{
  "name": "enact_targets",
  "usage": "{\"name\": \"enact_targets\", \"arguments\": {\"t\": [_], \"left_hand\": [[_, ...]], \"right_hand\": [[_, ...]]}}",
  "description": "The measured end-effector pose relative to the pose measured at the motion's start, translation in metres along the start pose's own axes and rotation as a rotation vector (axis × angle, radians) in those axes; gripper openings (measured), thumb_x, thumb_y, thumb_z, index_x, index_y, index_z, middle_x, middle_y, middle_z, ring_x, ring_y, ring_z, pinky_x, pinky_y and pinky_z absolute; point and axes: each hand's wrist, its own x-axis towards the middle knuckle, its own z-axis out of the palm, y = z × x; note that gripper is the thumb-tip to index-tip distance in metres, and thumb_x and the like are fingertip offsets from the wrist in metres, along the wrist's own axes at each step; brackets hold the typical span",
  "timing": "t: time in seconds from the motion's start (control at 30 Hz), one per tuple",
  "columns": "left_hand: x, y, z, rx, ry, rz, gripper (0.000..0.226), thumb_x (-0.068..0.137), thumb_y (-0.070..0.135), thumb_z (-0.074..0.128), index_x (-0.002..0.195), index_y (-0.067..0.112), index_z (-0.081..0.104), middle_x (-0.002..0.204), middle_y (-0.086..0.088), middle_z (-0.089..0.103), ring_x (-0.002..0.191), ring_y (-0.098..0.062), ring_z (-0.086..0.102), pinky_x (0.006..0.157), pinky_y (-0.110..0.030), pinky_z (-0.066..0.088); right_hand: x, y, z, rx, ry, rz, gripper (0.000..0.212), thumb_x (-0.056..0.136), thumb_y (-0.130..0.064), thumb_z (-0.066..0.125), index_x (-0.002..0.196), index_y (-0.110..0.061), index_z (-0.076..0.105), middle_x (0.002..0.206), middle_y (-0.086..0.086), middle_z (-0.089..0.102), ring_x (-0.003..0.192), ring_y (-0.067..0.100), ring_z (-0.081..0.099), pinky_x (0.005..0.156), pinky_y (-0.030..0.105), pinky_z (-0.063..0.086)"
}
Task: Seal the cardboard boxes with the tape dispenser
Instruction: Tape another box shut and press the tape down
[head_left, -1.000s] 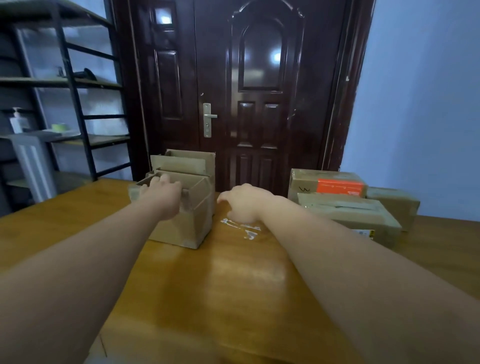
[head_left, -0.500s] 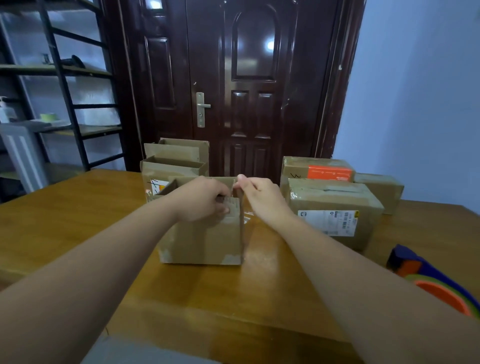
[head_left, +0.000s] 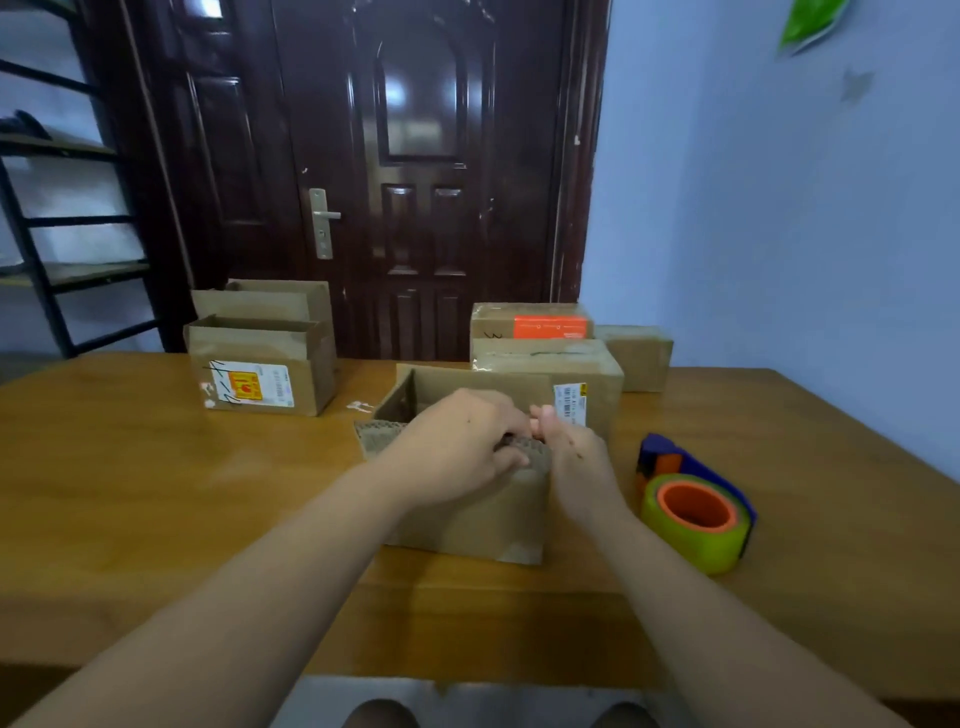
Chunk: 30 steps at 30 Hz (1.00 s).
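An open cardboard box (head_left: 467, 519) stands on the wooden table (head_left: 156, 493) close to its front edge. My left hand (head_left: 457, 447) grips the box's near flap at the top rim, fingers curled over it. My right hand (head_left: 566, 447) pinches the same rim at the box's right corner. The tape dispenser (head_left: 693, 501), blue and orange with a yellow-green roll, lies on the table just right of the box, touched by neither hand.
Two open boxes (head_left: 260, 364) stand at the back left. Three closed boxes (head_left: 550, 358) sit at the back right, one with an orange label. A dark door (head_left: 415, 156) is behind the table, a black shelf rack (head_left: 52, 234) to the left.
Both hands drew the open box from the back left toward the front edge. The view has dropped, and the whole tape dispenser now shows at the right.
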Motion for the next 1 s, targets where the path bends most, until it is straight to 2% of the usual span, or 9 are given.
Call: {"name": "enact_targets", "arguments": {"t": [0.13, 0.2, 0.27, 0.37, 0.47, 0.57, 0.67, 0.83, 1.0], "left_hand": [[0.013, 0.016, 0.013, 0.031, 0.040, 0.013, 0.026, 0.090, 0.039, 0.056, 0.097, 0.017, 0.068, 0.092, 0.005, 0.061, 0.089, -0.013, 0.055, 0.079, -0.030, 0.045], [0.013, 0.016, 0.012, 0.128, 0.228, -0.032, 0.040, 0.088, 0.054, 0.045, 0.092, 0.022, 0.069, 0.091, 0.007, 0.064, 0.089, -0.011, 0.056, 0.080, -0.027, 0.043], [0.009, 0.008, 0.012, 0.218, 0.504, -0.225, 0.049, 0.089, 0.057, 0.038, 0.098, 0.022, 0.069, 0.099, 0.004, 0.064, 0.095, -0.014, 0.056, 0.087, -0.032, 0.038], [-0.005, -0.014, 0.016, -0.301, 0.591, -0.686, 0.044, 0.095, 0.049, 0.040, 0.125, 0.021, 0.057, 0.126, 0.004, 0.055, 0.118, -0.014, 0.048, 0.096, -0.027, 0.034], [-0.022, -0.026, 0.032, -0.694, 0.531, -0.719, 0.028, 0.098, 0.045, 0.037, 0.105, 0.033, 0.062, 0.106, 0.017, 0.062, 0.106, -0.004, 0.054, 0.080, -0.020, 0.040], [-0.039, -0.031, 0.042, -0.589, 0.503, -0.559, 0.021, 0.093, 0.042, 0.047, 0.106, 0.033, 0.062, 0.110, 0.018, 0.055, 0.105, 0.001, 0.049, 0.086, -0.024, 0.043], [-0.044, -0.039, 0.045, -0.628, 0.471, -0.523, 0.026, 0.084, 0.050, 0.051, 0.102, 0.036, 0.062, 0.112, 0.024, 0.048, 0.109, 0.004, 0.045, 0.087, -0.020, 0.040], [-0.043, -0.031, 0.062, -0.909, 0.572, -0.690, 0.025, 0.090, 0.049, 0.045, 0.090, 0.036, 0.067, 0.109, 0.013, 0.059, 0.102, 0.003, 0.054, 0.086, -0.021, 0.044], [-0.038, -0.031, 0.074, -1.021, 0.666, -0.782, 0.021, 0.091, 0.038, 0.057, 0.112, 0.038, 0.055, 0.108, 0.016, 0.060, 0.103, -0.004, 0.056, 0.081, -0.025, 0.045]], "right_hand": [[-0.006, 0.012, -0.019, -0.006, 0.005, 0.029, 0.043, 0.090, -0.051, 0.026, 0.095, -0.039, 0.067, 0.107, -0.019, 0.064, 0.103, -0.011, 0.054, 0.089, 0.009, 0.038], [-0.005, 0.020, -0.028, -0.024, -0.018, 0.023, 0.051, 0.096, -0.046, 0.029, 0.118, -0.019, 0.067, 0.123, 0.002, 0.064, 0.118, 0.012, 0.055, 0.102, 0.033, 0.043], [-0.005, 0.024, -0.033, -0.024, 0.009, 0.049, 0.036, 0.100, -0.038, 0.038, 0.118, -0.026, 0.067, 0.132, 0.003, 0.059, 0.125, 0.016, 0.051, 0.107, 0.040, 0.040], [-0.008, 0.022, -0.034, -0.058, -0.001, 0.048, 0.035, 0.095, -0.037, 0.053, 0.080, -0.069, 0.060, 0.131, -0.018, 0.047, 0.126, 0.002, 0.039, 0.107, 0.032, 0.035], [-0.010, 0.019, -0.037, -0.038, -0.009, 0.062, 0.024, 0.080, -0.055, 0.051, 0.075, -0.078, 0.052, 0.129, -0.024, 0.042, 0.127, 0.002, 0.036, 0.109, 0.035, 0.032], [-0.006, 0.022, -0.045, 0.021, -0.084, 0.066, 0.027, 0.091, -0.041, 0.054, 0.091, -0.067, 0.061, 0.137, -0.021, 0.040, 0.132, 0.006, 0.033, 0.109, 0.033, 0.028], [0.001, 0.021, -0.050, 0.056, -0.151, 0.146, 0.034, 0.098, -0.029, 0.050, 0.131, -0.030, 0.054, 0.147, -0.011, 0.040, 0.138, 0.011, 0.031, 0.105, 0.026, 0.027], [-0.008, 0.014, -0.042, 0.064, -0.089, 0.158, 0.082, 0.077, -0.074, 0.017, 0.138, -0.027, 0.047, 0.124, -0.022, 0.054, 0.108, -0.016, 0.046, 0.092, 0.006, 0.030], [-0.012, 0.020, -0.024, -0.014, 0.003, 0.039, 0.016, 0.097, -0.041, 0.044, 0.109, -0.046, 0.053, 0.135, -0.015, 0.048, 0.128, 0.004, 0.040, 0.103, 0.021, 0.035]]}}
